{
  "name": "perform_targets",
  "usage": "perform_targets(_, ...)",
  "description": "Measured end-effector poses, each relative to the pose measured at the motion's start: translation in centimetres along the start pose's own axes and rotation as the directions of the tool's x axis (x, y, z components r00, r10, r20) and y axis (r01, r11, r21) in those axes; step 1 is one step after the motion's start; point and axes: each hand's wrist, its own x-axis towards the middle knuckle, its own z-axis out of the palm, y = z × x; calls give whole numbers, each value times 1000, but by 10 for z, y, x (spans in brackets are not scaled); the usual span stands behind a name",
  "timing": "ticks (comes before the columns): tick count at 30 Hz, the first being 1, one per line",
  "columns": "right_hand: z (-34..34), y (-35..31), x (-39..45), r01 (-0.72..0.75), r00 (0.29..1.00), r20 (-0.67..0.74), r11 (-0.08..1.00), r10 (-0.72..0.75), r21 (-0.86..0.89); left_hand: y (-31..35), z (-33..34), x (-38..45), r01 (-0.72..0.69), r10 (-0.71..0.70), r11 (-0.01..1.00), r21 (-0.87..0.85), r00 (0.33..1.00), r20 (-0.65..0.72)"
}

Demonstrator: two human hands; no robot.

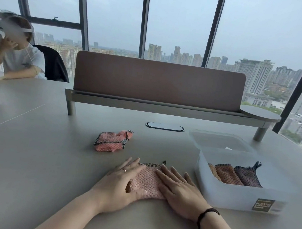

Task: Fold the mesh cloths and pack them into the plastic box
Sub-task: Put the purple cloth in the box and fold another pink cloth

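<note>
Pink mesh cloth (pixel 148 181) lies flat on the grey surface (pixel 40 159), pinned between two hands. The left hand (pixel 121 181) rests at the cloth's 9 o'clock side, fingers straight and spread, palm pressing down over its left edge; a ring shows on one finger. The right hand (pixel 178 189) lies at the cloth's 3 o'clock side, fingers also straight and flat, covering the right edge; a dark cord bracelet (pixel 206 214) circles that wrist. Neither hand curls around anything. A black mesh border shows along the cloth's far edge, at 12 o'clock from the hands.

A second pink cloth (pixel 113 140), crumpled and unfolded, lies on the surface at 11 o'clock from the hands, apart from them. The clear plastic box (pixel 231 194) stands at 3 o'clock, just beside the right hand, holding three folded cloths (pixel 233 175) side by side. Its lid (pixel 217 140) leans behind it at 12 o'clock.
</note>
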Motion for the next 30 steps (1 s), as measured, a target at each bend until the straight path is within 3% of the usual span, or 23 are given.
perform_targets(3,0,-1,0,-4,1000,-9,1000,4,13,-1,-2,-4,-184,174,976,-115,980,-95)
perform_targets(9,-1,-1,1,10,998,-60,998,-6,54,9,3,1,-372,354,927,-51,912,-207)
perform_targets(17,4,-3,3,281,901,-380,948,-208,147,9,5,7,-215,133,946,-243,940,-315)
perform_targets(20,3,-3,6,229,899,-430,930,-88,289,6,5,7,-151,65,939,-309,960,-273)
perform_targets(22,1,1,5,206,898,-440,902,-20,380,1,7,6,-98,29,960,-262,966,-255)
perform_targets(27,2,5,13,131,894,-432,857,114,498,-3,8,12,-40,-72,965,-258,910,-409)
perform_targets(30,-1,0,23,53,863,-452,851,224,523,-5,8,24,45,-174,949,-312,900,-399)
